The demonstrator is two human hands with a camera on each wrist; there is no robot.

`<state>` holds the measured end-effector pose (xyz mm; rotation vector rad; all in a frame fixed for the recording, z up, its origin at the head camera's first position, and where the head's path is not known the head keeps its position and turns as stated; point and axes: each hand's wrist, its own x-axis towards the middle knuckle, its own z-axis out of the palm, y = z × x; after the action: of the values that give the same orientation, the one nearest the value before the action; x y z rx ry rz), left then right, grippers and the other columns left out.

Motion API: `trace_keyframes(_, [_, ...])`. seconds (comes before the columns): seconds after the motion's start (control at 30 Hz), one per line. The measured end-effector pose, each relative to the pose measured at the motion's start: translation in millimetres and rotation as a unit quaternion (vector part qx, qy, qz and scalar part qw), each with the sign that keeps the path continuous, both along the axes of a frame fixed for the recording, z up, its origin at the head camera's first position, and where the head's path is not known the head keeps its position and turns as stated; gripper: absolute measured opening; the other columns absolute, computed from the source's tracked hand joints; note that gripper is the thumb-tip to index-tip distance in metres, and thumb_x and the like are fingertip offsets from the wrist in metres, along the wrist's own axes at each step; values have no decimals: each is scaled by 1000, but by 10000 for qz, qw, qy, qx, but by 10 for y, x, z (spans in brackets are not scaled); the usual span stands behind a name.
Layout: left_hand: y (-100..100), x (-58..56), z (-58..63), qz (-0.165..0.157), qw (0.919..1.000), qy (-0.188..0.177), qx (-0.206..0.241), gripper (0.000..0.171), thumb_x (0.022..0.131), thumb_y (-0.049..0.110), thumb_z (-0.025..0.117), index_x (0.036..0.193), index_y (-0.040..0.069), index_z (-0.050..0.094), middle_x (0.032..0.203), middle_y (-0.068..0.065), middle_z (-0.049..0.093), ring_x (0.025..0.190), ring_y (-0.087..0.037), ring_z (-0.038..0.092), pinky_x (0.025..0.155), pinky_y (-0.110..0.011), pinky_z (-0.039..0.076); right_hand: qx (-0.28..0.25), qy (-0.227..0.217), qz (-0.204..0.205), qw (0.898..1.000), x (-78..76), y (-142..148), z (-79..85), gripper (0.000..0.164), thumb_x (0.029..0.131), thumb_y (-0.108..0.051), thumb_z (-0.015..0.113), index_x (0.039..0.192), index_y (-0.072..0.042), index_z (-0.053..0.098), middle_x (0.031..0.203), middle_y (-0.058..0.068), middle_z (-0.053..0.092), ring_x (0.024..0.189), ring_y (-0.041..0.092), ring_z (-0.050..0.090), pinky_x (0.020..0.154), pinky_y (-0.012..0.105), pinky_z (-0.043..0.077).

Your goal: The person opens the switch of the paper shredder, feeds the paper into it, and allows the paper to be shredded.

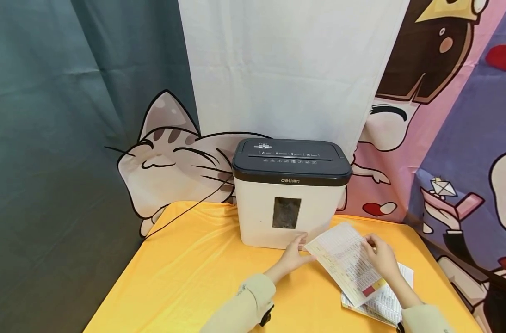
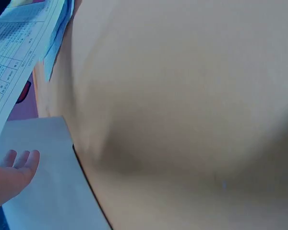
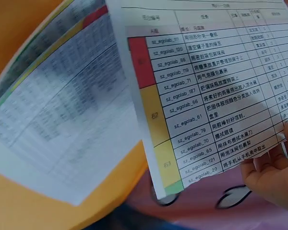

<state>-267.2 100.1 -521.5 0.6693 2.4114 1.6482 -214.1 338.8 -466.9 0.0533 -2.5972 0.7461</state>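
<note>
Printed table sheet (image 1: pixel 340 263), one: edge pinched in fingers of right hand (image 1: pixel 381 258), above paper stack (image 1: pixel 386 303) on yellow-covered desk (image 1: pixel 186 282). Left hand (image 1: pixel 292 257): fingers loose, beside sheet. Deli paper shredder (image 1: pixel 253 212), one: upright, behind hands.

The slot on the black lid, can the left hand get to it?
Probably yes: the left hand is low in front of the white machine, and nothing covers the slot on its black lid.
</note>
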Motion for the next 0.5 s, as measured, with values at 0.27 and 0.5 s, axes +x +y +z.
trace_keyframes(0.27, [-233, 73, 40, -49, 9968, 743, -283, 65, 72, 26, 72, 128, 11, 44, 124, -11, 48, 107, -27, 51, 88, -34, 44, 333, 296, 594, 9972, 10, -375, 98, 5, 84, -5, 57, 79, -3, 56, 75, 5, 59, 71, 16, 54, 61, 32, 48])
trace_keyframes(0.5, [-352, 99, 98, 6, 9982, 467, 370, 63, 71, 21, 73, 126, 13, 46, 122, -10, 50, 107, -29, 52, 86, -35, 46, 563, 314, 935, 9935, -21, -625, 106, 5, 81, -1, 59, 78, -5, 56, 74, 4, 58, 76, 19, 57, 69, 38, 50])
